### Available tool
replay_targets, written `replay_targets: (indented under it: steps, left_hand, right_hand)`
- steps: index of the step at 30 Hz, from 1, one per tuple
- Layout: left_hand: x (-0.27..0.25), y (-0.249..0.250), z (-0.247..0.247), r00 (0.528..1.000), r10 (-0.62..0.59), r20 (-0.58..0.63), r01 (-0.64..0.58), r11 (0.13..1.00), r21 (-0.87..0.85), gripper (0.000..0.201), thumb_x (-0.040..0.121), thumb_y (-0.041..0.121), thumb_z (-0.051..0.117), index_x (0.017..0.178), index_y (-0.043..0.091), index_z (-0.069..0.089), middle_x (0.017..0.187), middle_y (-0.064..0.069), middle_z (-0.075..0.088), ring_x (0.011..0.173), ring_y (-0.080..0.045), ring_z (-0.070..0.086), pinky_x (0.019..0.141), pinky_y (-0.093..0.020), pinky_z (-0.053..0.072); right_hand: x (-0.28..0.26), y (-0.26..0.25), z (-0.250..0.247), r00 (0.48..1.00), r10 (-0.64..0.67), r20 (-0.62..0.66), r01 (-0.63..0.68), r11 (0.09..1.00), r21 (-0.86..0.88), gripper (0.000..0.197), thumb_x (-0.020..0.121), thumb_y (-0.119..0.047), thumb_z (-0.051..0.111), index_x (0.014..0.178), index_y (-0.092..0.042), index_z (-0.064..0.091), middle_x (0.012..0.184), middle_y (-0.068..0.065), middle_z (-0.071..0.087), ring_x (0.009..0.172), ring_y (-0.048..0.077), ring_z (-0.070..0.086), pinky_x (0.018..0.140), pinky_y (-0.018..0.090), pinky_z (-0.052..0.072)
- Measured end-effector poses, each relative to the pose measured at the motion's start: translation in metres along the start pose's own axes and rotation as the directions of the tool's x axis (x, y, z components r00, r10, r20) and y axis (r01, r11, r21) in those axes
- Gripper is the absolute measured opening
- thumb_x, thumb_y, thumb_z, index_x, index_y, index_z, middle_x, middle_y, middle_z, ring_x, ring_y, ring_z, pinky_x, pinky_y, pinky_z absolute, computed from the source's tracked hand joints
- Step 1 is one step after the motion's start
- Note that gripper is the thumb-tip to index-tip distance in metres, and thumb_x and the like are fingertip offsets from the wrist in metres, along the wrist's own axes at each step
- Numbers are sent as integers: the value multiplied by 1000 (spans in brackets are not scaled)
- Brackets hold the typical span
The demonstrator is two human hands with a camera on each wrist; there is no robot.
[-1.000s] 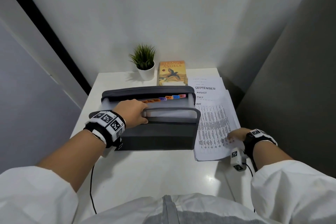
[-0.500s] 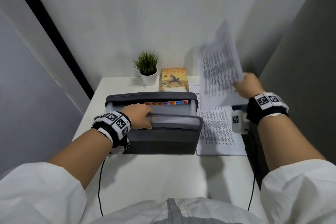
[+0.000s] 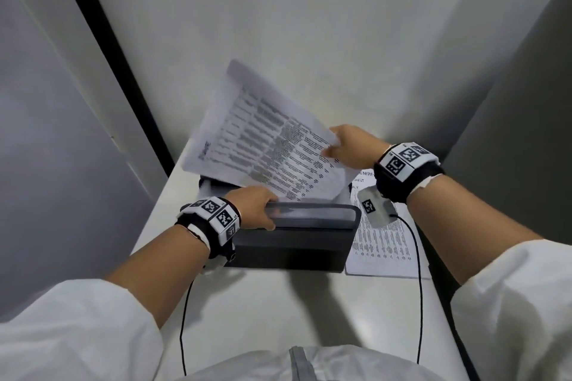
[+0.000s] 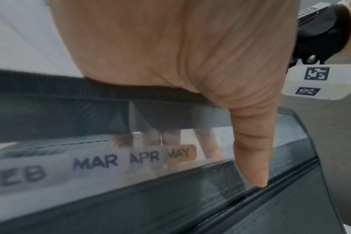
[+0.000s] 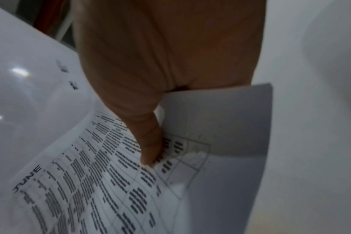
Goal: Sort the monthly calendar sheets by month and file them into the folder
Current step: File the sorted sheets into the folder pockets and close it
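The JUNE sheet [image 3: 266, 139] has been swung over the folder [image 3: 297, 235], pinched by the right hand [image 3: 346, 145]; the folder's front wall is gripped by the left hand [image 3: 253, 204]; MAR, APR, MAY tabs [image 4: 144, 156] are readable only from the left wrist.

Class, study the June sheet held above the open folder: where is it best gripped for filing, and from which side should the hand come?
Probably the corner the right hand already pinches, approached from the right. The June sheet slopes towards the folder, which the left hand holds open, leaving the sheet's lower edge free to enter.
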State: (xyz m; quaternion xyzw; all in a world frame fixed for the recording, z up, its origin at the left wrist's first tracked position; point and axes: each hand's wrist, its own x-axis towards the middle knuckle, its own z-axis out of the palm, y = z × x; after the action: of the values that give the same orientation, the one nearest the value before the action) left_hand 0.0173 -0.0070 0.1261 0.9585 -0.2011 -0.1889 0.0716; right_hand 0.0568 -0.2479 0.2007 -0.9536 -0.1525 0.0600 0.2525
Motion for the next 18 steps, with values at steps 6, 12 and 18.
replay_targets:
  steps: [6, 12, 18]
  left_hand:
    - [-12, -40, -9, 990, -137, 9, 138, 988, -67, 56, 75, 65, 65, 120, 34, 55, 126, 6, 59, 106, -16, 56, 89, -30, 45]
    - [-17, -61, -3, 961, -268, -67, 276, 946, 167, 80, 71, 84, 47, 135, 37, 49, 139, 4, 53, 125, -23, 48, 102, -42, 31]
    - [-17, -63, 4, 965, -235, -119, 252, 953, 169, 65, 64, 87, 43, 106, 39, 58, 111, 6, 65, 95, -21, 52, 88, -42, 28]
  right_hand:
    - [12, -14, 4, 993, -34, 114, 70, 945, -319, 28, 90, -11, 54, 66, -24, 51, 65, -5, 53, 68, 22, 55, 57, 27, 39]
    - [22, -26, 1, 992, 20, 125, 34, 911, -411, 14, 92, -9, 51, 83, -14, 60, 82, 7, 64, 74, 26, 57, 63, 26, 39]
    - [23, -45, 21, 974, 81, 209, 32, 874, -486, 29, 87, -4, 51, 113, -12, 63, 107, 10, 67, 97, 28, 63, 83, 38, 54]
